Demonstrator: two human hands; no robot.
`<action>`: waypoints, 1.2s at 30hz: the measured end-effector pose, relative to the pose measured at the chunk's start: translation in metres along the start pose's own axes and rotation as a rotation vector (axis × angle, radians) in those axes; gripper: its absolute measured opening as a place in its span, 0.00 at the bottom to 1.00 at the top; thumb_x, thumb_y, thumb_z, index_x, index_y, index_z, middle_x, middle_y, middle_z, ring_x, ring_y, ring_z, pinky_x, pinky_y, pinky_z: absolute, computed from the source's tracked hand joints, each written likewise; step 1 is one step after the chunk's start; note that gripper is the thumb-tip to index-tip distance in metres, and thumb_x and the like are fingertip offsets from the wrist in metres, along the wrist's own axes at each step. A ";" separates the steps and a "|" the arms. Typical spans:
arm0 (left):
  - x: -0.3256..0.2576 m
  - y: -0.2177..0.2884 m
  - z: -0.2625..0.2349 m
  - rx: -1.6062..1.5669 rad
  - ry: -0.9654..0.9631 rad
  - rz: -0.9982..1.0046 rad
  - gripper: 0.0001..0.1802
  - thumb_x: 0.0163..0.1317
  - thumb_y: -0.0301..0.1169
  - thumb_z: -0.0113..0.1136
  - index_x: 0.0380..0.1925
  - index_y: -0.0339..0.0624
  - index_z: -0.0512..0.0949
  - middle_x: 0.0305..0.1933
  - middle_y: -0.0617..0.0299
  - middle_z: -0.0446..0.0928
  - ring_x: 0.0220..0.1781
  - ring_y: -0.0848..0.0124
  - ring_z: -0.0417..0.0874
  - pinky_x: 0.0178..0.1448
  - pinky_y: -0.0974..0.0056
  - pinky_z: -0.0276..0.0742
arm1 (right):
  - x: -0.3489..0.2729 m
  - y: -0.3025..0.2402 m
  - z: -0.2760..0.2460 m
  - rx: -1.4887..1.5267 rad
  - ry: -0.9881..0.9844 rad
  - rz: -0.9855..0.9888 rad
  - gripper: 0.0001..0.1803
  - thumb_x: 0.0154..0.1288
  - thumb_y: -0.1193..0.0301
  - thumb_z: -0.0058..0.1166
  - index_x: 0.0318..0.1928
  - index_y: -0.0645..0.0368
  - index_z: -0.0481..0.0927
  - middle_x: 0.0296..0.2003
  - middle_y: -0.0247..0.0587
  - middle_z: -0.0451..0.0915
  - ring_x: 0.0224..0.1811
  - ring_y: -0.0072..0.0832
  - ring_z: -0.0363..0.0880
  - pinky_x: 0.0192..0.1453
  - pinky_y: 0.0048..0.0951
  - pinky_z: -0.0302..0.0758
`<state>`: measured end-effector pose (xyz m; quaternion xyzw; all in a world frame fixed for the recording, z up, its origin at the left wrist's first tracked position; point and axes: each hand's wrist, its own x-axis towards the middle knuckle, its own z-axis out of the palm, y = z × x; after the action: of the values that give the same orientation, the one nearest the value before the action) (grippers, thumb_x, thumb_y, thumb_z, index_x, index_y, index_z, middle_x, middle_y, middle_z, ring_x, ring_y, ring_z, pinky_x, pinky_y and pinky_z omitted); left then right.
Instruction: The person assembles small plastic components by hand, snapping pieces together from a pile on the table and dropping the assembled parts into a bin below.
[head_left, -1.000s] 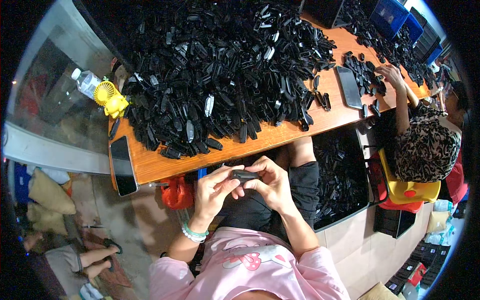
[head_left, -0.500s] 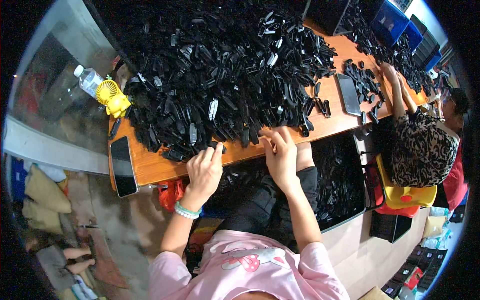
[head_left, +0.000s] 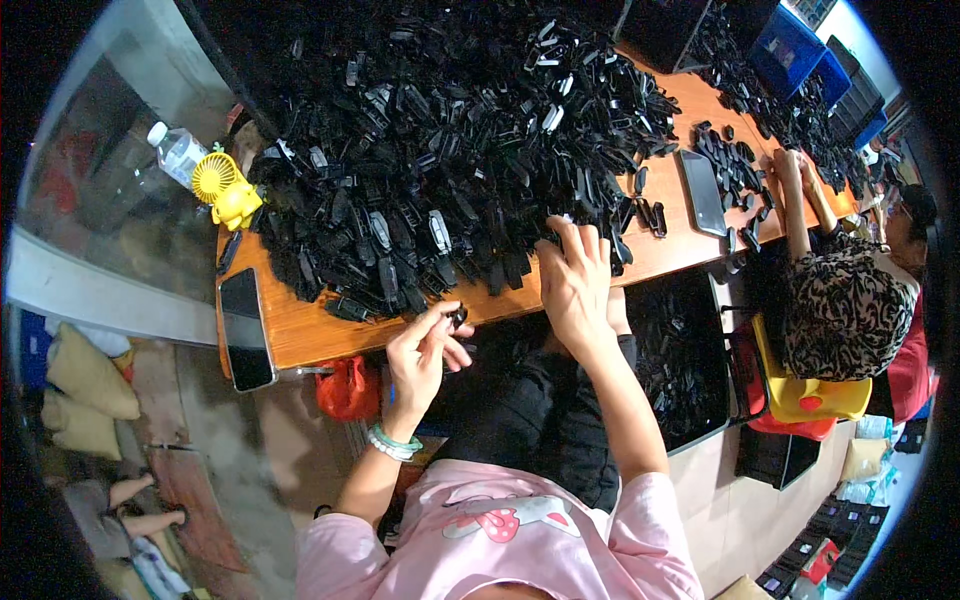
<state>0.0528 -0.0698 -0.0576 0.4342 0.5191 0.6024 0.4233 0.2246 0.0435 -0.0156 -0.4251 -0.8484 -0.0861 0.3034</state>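
A large heap of small black plastic parts (head_left: 440,150) covers much of the wooden table (head_left: 300,335). At the table's front edge my left hand (head_left: 418,350) is closed, pinching a small black plastic part (head_left: 457,317) between thumb and fingertips. My right hand (head_left: 577,285) reaches over the heap's near edge, palm down. Its fingers are bent and slightly apart, with the tips touching parts there; nothing shows in its grip.
A phone (head_left: 246,325), yellow fan (head_left: 228,190) and bottle (head_left: 180,155) line the left side. Another phone (head_left: 702,190) lies right, near a co-worker (head_left: 850,310) handling parts. Below the table, a black bin (head_left: 690,375) holds more parts; a red bag (head_left: 348,388) hangs left.
My left hand has drawn back from the heap and turned, now showing a black part in its fingers. My right hand has moved right and farther over the heap.
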 end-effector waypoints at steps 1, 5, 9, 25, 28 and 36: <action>0.002 -0.001 0.003 -0.093 0.005 -0.032 0.12 0.67 0.26 0.46 0.46 0.34 0.74 0.33 0.50 0.80 0.19 0.74 0.78 0.19 0.73 0.73 | -0.003 0.002 0.002 0.028 0.001 0.014 0.09 0.48 0.77 0.56 0.34 0.61 0.78 0.45 0.40 0.72 0.43 0.37 0.68 0.44 0.36 0.64; 0.001 -0.007 0.003 -0.115 -0.006 -0.053 0.11 0.64 0.25 0.50 0.46 0.35 0.73 0.32 0.51 0.80 0.17 0.76 0.75 0.18 0.75 0.69 | -0.025 -0.006 0.004 0.362 0.043 0.192 0.14 0.53 0.82 0.55 0.43 0.63 0.76 0.40 0.40 0.75 0.33 0.29 0.74 0.37 0.30 0.72; -0.004 0.019 0.015 -0.166 -0.084 -0.074 0.23 0.58 0.18 0.56 0.55 0.36 0.67 0.38 0.57 0.76 0.22 0.81 0.72 0.23 0.77 0.68 | -0.051 -0.028 -0.004 1.002 0.007 0.495 0.23 0.53 0.85 0.57 0.52 0.62 0.74 0.40 0.41 0.74 0.36 0.23 0.76 0.38 0.21 0.77; -0.009 0.030 0.011 0.130 -0.232 0.027 0.15 0.56 0.23 0.62 0.43 0.25 0.75 0.37 0.57 0.75 0.24 0.76 0.76 0.26 0.74 0.72 | -0.065 -0.040 -0.041 1.195 -0.273 0.360 0.19 0.61 0.81 0.49 0.54 0.64 0.71 0.37 0.46 0.73 0.34 0.30 0.75 0.38 0.26 0.73; -0.007 0.029 0.007 0.267 -0.215 0.168 0.14 0.57 0.25 0.62 0.40 0.25 0.76 0.34 0.59 0.75 0.23 0.77 0.75 0.24 0.74 0.69 | -0.064 -0.042 -0.040 1.082 -0.216 0.297 0.21 0.60 0.81 0.50 0.55 0.63 0.70 0.34 0.49 0.72 0.34 0.38 0.74 0.39 0.30 0.72; -0.004 0.052 0.009 0.468 -0.224 0.355 0.12 0.49 0.23 0.65 0.33 0.26 0.77 0.27 0.52 0.75 0.26 0.63 0.76 0.30 0.65 0.70 | -0.068 -0.048 -0.032 0.827 -0.220 0.105 0.23 0.53 0.83 0.52 0.52 0.65 0.69 0.31 0.48 0.70 0.35 0.45 0.72 0.39 0.38 0.72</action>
<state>0.0598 -0.0769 -0.0059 0.6672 0.5099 0.4795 0.2547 0.2324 -0.0450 -0.0251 -0.3170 -0.8159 0.3227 0.3602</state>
